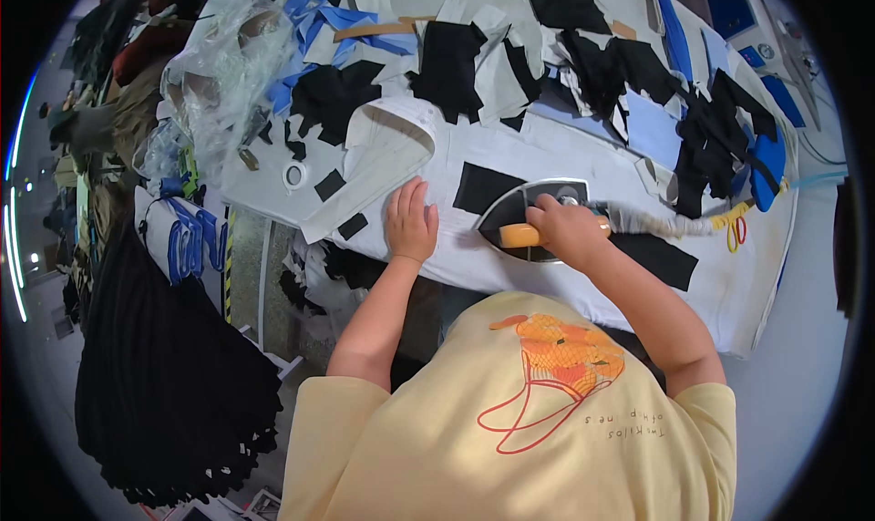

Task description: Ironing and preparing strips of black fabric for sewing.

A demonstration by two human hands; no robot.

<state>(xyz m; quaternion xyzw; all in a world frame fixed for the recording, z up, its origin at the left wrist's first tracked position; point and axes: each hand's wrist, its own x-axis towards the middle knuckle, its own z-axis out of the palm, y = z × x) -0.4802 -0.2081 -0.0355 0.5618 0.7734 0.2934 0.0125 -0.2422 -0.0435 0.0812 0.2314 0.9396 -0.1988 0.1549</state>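
My right hand (pixel 567 229) is wrapped round the orange handle of a steam iron (pixel 531 206). The iron rests on a long black fabric strip (pixel 656 258), covering its middle; the strip's left end shows beyond the iron's tip. My left hand (pixel 412 220) lies flat on the white-covered table (pixel 447 247), fingers stretched out and holding nothing. Just left of it is a curved strip of white paper or interlining (pixel 365 188). Small black fabric pieces (pixel 331 185) lie beside and under this strip.
Black cut pieces (pixel 448 65) and white scraps spread across the far table. Crumpled clear plastic (pixel 228 74) and blue fabric (pixel 314 33) lie far left; a roll of tape (pixel 294 175) is near the left edge. A wrapped hose (pixel 656 221) trails right from the iron. Black garments (pixel 173 375) hang left.
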